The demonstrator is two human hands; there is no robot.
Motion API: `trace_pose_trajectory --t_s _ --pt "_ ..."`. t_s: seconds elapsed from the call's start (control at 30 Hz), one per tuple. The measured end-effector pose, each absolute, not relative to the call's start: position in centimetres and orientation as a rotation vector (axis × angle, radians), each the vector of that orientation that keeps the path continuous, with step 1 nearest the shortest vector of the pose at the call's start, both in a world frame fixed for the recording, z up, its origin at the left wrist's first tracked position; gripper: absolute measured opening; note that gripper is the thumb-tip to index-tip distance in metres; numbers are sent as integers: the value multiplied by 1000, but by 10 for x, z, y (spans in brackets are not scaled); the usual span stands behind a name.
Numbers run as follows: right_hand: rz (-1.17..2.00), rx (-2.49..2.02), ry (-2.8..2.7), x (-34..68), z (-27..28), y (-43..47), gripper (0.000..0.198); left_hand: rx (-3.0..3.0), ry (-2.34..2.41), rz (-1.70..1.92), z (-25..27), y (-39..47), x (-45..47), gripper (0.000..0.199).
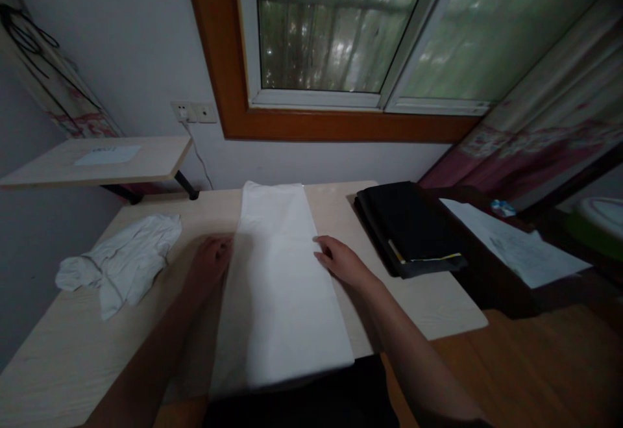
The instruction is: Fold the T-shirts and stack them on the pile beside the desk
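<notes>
A long white cloth [277, 278], folded into a narrow strip, lies lengthwise on the pale wooden table [428, 304], running from the far edge to over the near edge. My left hand [210, 258] rests at its left edge, fingers curled against the fabric. On the right edge lies my right hand [341, 260], its fingers flat and touching the cloth. Neither hand lifts the cloth.
A crumpled white garment [121, 262] lies at the table's left. A black folder or bag [409, 226] sits at the right, a dark side table with a paper sheet [516, 246] beyond it. A small shelf [97, 158] juts from the left wall; the window is ahead.
</notes>
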State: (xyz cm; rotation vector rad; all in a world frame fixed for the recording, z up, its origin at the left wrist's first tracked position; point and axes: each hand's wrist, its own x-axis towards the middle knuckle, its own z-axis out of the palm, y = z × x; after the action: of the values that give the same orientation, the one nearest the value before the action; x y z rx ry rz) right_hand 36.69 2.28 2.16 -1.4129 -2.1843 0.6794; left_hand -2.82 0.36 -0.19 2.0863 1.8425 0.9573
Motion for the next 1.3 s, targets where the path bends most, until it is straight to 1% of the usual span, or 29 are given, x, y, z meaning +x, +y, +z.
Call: trace_pose_trajectory --t_s 0.1,0.2,0.27,0.37,0.47,0.57,0.77,1.03,1.3 --pt "423 -1481 -2194 355 16 18 36 2122 1925 867 -1 25 -23 34" --pt "234 -1605 -2175 344 13 9 34 2109 2006 768 3 43 -14 31" --pt "156 -1669 -2185 339 14 4 34 2042 2052 744 4 51 -9 31" --pt "77 -1712 -2227 335 16 0 34 1900 2068 785 2 57 -5 38" --pt "41 -1721 -2258 334 17 -1 34 1827 2049 848 -1 57 -6 32" --pt "43 -1716 -2270 336 13 1 34 1813 2032 904 -4 54 -7 26" --pt "140 -1669 -2233 341 5 4 34 1825 2067 853 -5 50 -4 30" --pt "314 -1594 -2192 348 3 8 32 1748 2047 878 2 43 -5 25" --pt "396 -1528 -2269 356 6 8 30 1870 1812 842 1 34 -23 23"
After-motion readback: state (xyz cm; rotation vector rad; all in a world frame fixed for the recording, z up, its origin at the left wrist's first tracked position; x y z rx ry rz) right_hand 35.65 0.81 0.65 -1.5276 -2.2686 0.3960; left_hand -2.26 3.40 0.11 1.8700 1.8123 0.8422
